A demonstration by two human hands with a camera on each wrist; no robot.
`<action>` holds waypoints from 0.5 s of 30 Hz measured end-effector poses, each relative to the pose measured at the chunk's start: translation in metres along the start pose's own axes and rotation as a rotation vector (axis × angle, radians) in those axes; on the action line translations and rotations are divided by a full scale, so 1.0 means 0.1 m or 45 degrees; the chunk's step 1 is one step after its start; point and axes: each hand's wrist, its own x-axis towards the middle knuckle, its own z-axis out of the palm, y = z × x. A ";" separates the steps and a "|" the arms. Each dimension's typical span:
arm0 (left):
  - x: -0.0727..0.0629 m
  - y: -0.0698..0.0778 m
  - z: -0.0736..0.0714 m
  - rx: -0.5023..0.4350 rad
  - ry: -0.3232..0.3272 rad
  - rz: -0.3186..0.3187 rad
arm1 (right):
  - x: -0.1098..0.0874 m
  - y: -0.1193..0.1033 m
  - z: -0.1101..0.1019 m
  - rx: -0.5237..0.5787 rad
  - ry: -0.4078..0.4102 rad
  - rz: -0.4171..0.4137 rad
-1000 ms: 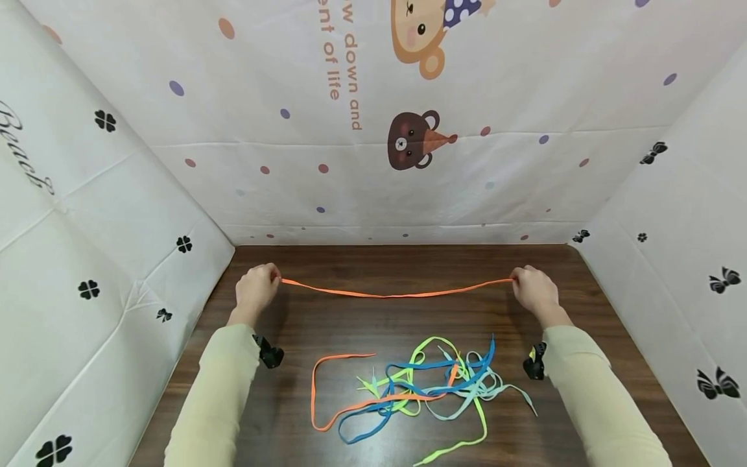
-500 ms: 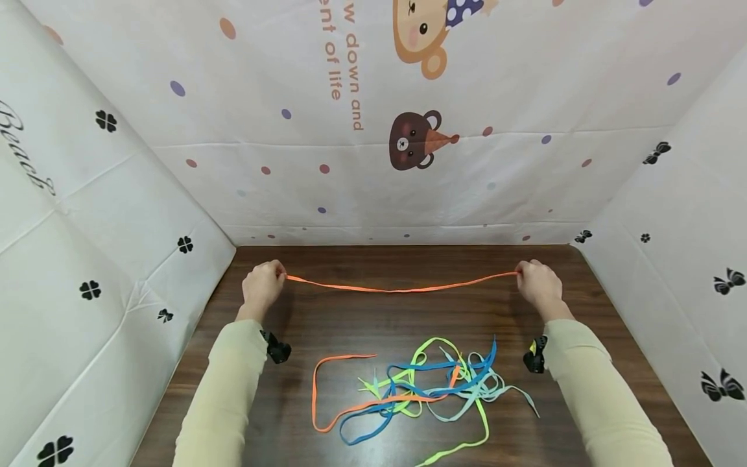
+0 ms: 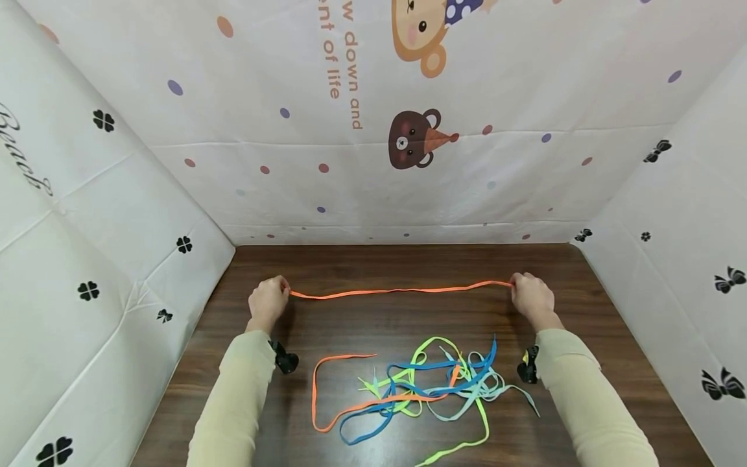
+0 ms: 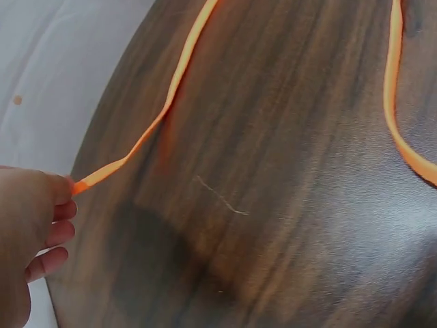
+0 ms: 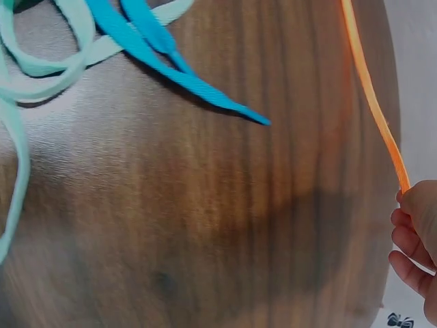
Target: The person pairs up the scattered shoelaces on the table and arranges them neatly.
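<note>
An orange shoelace (image 3: 397, 290) stretches from side to side near the far edge of the wooden table. My left hand (image 3: 268, 301) pinches its left end; the left wrist view shows thumb and forefinger on the orange tip, the other fingers curled beneath. At the other end, my right hand (image 3: 533, 299) pinches the lace in the same way, and in the right wrist view the lace (image 5: 372, 99) runs up from those fingertips. Between the hands the lace lies nearly straight, with slight waves.
Closer to me, a tangle of laces lies on the table (image 3: 280, 428): a blue lace (image 3: 364, 438), a lime green lace (image 3: 455, 447), a pale mint lace (image 3: 516, 389) and another orange lace (image 3: 315, 395). White printed cloth (image 3: 262, 188) walls the back and both sides.
Both hands rose slightly away from me, then came back nearer, and the left hand shifted right. The lace's sagging middle has flattened into a nearly straight line. The tangle has not moved.
</note>
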 end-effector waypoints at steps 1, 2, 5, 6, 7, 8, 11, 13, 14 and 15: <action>-0.01 0.00 0.02 -0.004 -0.001 -0.017 | -0.01 0.00 0.02 0.001 0.001 0.004; -0.02 -0.01 0.04 -0.011 -0.004 -0.036 | -0.02 0.01 0.03 0.001 0.002 0.007; -0.05 -0.02 0.10 -0.035 -0.031 -0.112 | -0.04 0.03 0.08 0.008 0.004 0.018; -0.06 -0.03 0.12 -0.047 -0.045 -0.140 | -0.05 0.04 0.09 0.012 0.011 0.021; -0.07 -0.04 0.13 -0.062 -0.057 -0.170 | -0.05 0.05 0.11 0.017 0.016 0.024; -0.08 -0.04 0.14 -0.082 -0.065 -0.201 | -0.06 0.06 0.12 0.023 0.020 0.028; -0.10 -0.06 0.17 -0.161 -0.078 -0.293 | -0.07 0.08 0.16 0.043 0.031 0.035; -0.11 -0.06 0.19 -0.221 -0.077 -0.352 | -0.08 0.09 0.17 0.057 0.026 0.041; -0.11 -0.06 0.20 -0.245 -0.076 -0.376 | -0.09 0.09 0.17 0.062 0.022 0.042; -0.11 -0.06 0.20 -0.268 -0.075 -0.397 | -0.09 0.09 0.17 0.066 0.019 0.041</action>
